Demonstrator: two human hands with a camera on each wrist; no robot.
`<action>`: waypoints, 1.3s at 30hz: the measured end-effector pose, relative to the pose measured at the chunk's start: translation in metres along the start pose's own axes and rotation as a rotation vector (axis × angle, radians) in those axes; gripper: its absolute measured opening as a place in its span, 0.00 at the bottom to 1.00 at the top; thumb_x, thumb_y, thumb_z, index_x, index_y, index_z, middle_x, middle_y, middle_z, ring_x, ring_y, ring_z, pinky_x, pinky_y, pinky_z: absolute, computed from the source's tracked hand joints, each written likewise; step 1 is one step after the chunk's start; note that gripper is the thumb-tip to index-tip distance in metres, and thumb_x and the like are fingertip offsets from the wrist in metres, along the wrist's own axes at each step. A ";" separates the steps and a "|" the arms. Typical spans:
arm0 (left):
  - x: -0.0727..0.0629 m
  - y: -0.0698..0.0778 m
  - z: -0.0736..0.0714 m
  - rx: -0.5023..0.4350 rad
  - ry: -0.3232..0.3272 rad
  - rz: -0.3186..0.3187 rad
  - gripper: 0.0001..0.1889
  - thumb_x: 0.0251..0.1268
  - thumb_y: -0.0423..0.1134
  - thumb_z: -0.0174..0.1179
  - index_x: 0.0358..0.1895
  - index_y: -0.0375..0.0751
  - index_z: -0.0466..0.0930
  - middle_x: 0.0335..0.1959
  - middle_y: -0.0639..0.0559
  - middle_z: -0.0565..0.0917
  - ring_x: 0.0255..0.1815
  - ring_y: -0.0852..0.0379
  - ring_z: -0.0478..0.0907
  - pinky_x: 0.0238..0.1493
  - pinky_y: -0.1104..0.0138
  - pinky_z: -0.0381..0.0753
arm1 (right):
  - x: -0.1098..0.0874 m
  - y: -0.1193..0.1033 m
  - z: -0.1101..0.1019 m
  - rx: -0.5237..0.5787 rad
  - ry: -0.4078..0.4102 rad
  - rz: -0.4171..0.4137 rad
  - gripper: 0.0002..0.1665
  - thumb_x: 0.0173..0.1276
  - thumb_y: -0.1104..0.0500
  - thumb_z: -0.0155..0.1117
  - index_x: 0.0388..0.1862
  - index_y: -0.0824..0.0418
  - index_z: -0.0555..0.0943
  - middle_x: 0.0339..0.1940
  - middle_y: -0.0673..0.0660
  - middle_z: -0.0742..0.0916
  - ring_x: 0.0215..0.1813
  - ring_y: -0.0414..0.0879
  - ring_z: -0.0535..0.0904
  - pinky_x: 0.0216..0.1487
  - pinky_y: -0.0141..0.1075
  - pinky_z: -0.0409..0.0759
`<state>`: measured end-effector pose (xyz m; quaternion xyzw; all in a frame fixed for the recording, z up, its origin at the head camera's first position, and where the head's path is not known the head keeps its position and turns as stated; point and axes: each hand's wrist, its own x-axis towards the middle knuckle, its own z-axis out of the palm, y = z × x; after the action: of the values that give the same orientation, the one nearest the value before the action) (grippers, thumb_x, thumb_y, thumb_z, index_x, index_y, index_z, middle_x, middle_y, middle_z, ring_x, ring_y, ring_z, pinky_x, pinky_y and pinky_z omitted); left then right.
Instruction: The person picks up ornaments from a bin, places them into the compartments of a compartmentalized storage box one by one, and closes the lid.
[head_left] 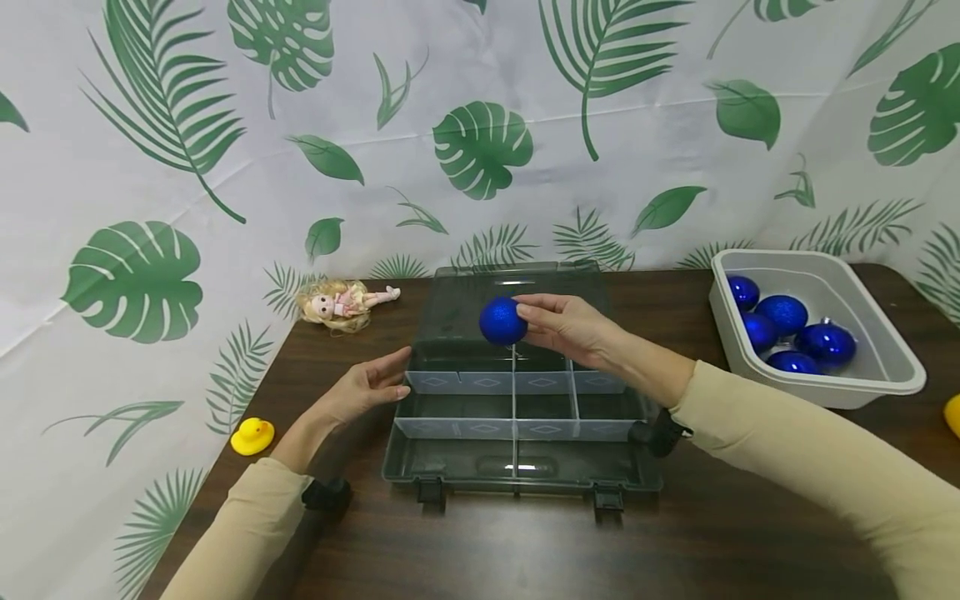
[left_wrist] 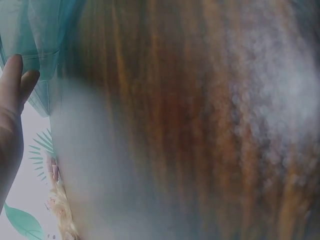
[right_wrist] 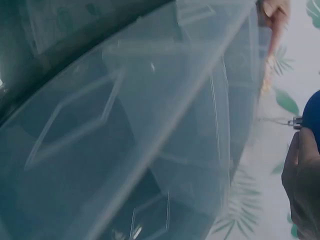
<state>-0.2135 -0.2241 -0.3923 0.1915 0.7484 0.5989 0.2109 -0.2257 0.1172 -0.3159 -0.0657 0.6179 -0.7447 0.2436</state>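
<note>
Ball (head_left: pixel 503 322) is pinched by right hand (head_left: pixel 570 330) over case (head_left: pixel 459 406); spread left hand (head_left: pixel 365 390) flanks case. Stowing seems underway, calling for lowering.

Glittery ball (head_left: pixel 503 321); glossy plastic case (head_left: pixel 442 458)

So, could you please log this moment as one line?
right hand: holds blue ball over divided case | left hand: at case's left side | white tub: other blue balls

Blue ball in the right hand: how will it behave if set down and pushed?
The ball probably rolls: it's round. Its protruding cap might interrupt that. Likely light: the right hand grips it only at one side.
</note>
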 end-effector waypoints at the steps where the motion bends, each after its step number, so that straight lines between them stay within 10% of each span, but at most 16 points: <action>1: 0.000 0.000 0.000 0.000 0.000 0.001 0.37 0.64 0.28 0.57 0.72 0.28 0.47 0.74 0.35 0.47 0.72 0.36 0.49 0.60 0.69 0.69 | 0.002 0.001 0.003 0.006 0.001 0.007 0.29 0.74 0.63 0.49 0.71 0.70 0.58 0.71 0.67 0.64 0.69 0.60 0.65 0.66 0.47 0.64; 27: 0.002 0.002 0.003 -0.001 -0.002 -0.002 0.38 0.64 0.28 0.57 0.72 0.27 0.46 0.74 0.34 0.47 0.72 0.36 0.49 0.59 0.69 0.69 | 0.016 0.023 0.022 -0.105 0.118 0.017 0.25 0.71 0.64 0.53 0.65 0.71 0.66 0.66 0.68 0.71 0.65 0.58 0.70 0.60 0.41 0.72; 39: -0.001 -0.001 0.002 0.013 0.000 0.011 0.37 0.64 0.29 0.57 0.72 0.27 0.47 0.74 0.33 0.47 0.72 0.36 0.49 0.59 0.73 0.69 | 0.006 0.023 0.001 -0.030 0.029 0.006 0.26 0.71 0.67 0.52 0.66 0.72 0.64 0.67 0.72 0.69 0.66 0.59 0.70 0.63 0.44 0.69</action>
<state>-0.2116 -0.2233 -0.3937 0.1972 0.7512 0.5951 0.2065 -0.2242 0.1114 -0.3388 -0.0567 0.6326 -0.7356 0.2356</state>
